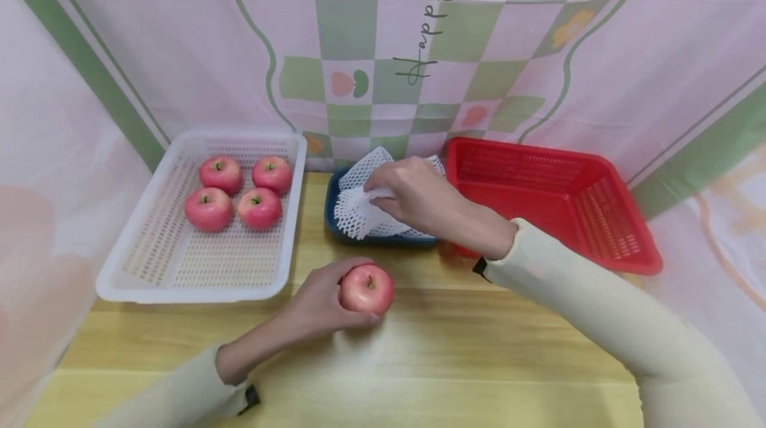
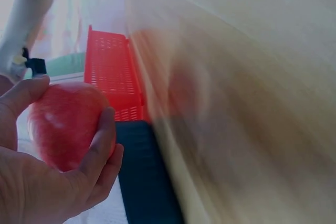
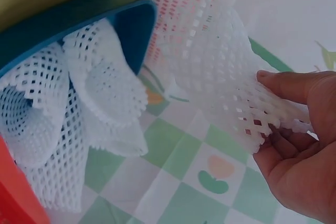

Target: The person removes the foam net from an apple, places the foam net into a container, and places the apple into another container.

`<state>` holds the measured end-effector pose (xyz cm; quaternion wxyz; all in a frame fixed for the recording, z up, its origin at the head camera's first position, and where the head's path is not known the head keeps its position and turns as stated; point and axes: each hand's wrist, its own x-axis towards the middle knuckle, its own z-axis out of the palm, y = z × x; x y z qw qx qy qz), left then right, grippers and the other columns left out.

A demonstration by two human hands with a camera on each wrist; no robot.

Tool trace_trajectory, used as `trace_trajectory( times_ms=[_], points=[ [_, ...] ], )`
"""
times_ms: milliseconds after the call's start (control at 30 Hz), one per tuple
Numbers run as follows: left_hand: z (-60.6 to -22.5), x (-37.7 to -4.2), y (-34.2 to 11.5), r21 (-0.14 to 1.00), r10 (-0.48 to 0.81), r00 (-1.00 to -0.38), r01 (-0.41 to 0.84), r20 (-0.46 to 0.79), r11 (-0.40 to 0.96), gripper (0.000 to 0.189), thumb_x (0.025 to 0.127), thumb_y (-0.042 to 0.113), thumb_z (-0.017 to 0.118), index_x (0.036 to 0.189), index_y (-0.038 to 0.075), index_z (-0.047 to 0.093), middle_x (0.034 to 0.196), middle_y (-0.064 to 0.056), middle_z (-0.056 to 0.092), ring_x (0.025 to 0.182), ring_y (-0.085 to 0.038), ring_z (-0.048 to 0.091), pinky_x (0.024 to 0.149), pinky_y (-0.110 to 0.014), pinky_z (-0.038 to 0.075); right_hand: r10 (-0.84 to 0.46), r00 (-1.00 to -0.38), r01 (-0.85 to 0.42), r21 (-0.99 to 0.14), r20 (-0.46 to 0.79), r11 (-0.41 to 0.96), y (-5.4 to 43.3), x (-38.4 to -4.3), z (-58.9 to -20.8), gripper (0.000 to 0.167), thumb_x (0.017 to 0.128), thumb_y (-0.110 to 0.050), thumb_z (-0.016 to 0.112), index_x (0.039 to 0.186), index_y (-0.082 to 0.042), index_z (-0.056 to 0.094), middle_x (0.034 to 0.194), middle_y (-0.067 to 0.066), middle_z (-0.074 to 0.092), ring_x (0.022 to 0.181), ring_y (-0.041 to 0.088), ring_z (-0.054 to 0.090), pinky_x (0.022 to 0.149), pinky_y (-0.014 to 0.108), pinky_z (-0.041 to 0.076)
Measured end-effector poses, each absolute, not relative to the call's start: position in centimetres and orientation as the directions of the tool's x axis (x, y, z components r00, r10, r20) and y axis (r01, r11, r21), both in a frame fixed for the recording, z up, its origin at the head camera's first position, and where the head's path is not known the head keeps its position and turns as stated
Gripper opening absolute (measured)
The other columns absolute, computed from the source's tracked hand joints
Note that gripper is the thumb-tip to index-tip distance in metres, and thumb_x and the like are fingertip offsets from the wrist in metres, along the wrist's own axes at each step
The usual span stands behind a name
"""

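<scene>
A red apple sits in the grip of my left hand, over the front of the wooden table. The left wrist view shows the thumb and fingers curled around that apple. Over the dark blue basket, my right hand pinches a white foam fruit net by one end. More foam nets lie in the blue basket, some poking above its rim. In the head view the right hand covers part of the basket.
At the left stands a white perforated basket with several apples near its back. A red basket stands at the right, beside the blue one. Behind them hangs a checked cloth. The wooden table reaches toward me.
</scene>
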<state>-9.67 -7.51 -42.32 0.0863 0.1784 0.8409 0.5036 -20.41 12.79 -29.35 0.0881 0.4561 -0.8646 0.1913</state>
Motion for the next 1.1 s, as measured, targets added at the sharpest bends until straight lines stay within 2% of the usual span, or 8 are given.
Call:
trace_trajectory(
  times_ms=[167, 367, 567, 833, 967, 1100],
  points=[
    [-40.9, -9.4, -8.3, 0.883, 0.364, -0.931, 0.194, 0.029, 0.426, 0.077, 0.072, 0.034, 0.098, 0.140, 0.020, 0.065, 0.126, 0.005, 0.071, 0.111, -0.014, 0.067, 0.101, -0.042, 0.056, -0.732, -0.635, -0.772, -0.254, 0.246, 0.583, 11.9, -21.9, -30.0, 0.027, 0.091, -0.009, 0.083, 0.117, -0.003, 0.080, 0.111, 0.012, 0.080, 0.100, 0.026, 0.077, 0.091, 0.039, 0.063],
    [-39.2, -9.7, -9.6, 0.876, 0.348, -0.937, 0.186, 0.023, 0.444, 0.081, 0.075, 0.036, 0.096, 0.145, 0.014, 0.060, 0.130, 0.001, 0.070, 0.114, -0.016, 0.067, 0.099, -0.040, 0.057, -0.702, -0.690, -0.718, -0.279, 0.173, 0.637, 10.9, -23.4, -31.4, 0.024, 0.095, -0.007, 0.077, 0.119, -0.004, 0.079, 0.114, 0.011, 0.079, 0.104, 0.025, 0.075, 0.095, 0.040, 0.062],
    [-37.6, -9.8, -11.0, 0.872, 0.325, -0.946, 0.169, 0.012, 0.459, 0.082, 0.078, 0.037, 0.095, 0.147, 0.017, 0.057, 0.132, 0.000, 0.069, 0.115, -0.019, 0.067, 0.095, -0.040, 0.060, -0.696, -0.700, -0.710, -0.274, 0.164, 0.649, 10.2, -24.2, -32.2, 0.023, 0.096, -0.006, 0.075, 0.119, -0.003, 0.078, 0.114, 0.011, 0.079, 0.103, 0.024, 0.075, 0.094, 0.039, 0.062],
    [-36.1, -10.1, -13.3, 0.848, 0.253, -0.967, 0.131, -0.003, 0.514, 0.082, 0.079, 0.043, 0.093, 0.148, 0.020, 0.054, 0.136, -0.001, 0.067, 0.119, -0.021, 0.065, 0.102, -0.051, 0.057, -0.703, -0.685, -0.726, -0.261, 0.191, 0.637, 9.4, -24.1, -31.3, 0.020, 0.096, -0.008, 0.075, 0.115, -0.006, 0.079, 0.109, 0.007, 0.079, 0.092, 0.020, 0.074, 0.087, 0.035, 0.063],
    [-35.5, -10.3, -14.6, 0.831, 0.211, -0.977, 0.107, -0.012, 0.546, 0.082, 0.081, 0.040, 0.092, 0.149, 0.019, 0.052, 0.139, -0.005, 0.063, 0.123, -0.026, 0.063, 0.103, -0.054, 0.056, -0.705, -0.683, -0.728, -0.242, 0.189, 0.641, 8.9, -24.1, -30.9, 0.019, 0.096, -0.007, 0.074, 0.114, -0.006, 0.080, 0.108, 0.007, 0.079, 0.086, 0.019, 0.071, 0.082, 0.035, 0.062],
    [-35.0, -10.5, -15.8, 0.806, 0.169, -0.985, 0.087, -0.016, 0.586, 0.085, 0.083, 0.038, 0.091, 0.152, 0.015, 0.048, 0.142, -0.010, 0.062, 0.124, -0.030, 0.062, 0.104, -0.056, 0.055, -0.703, -0.692, -0.720, -0.232, 0.163, 0.654, 8.5, -24.2, -30.9, 0.020, 0.097, -0.007, 0.073, 0.115, -0.006, 0.079, 0.110, 0.006, 0.079, 0.087, 0.020, 0.070, 0.083, 0.035, 0.062]
  ],
)
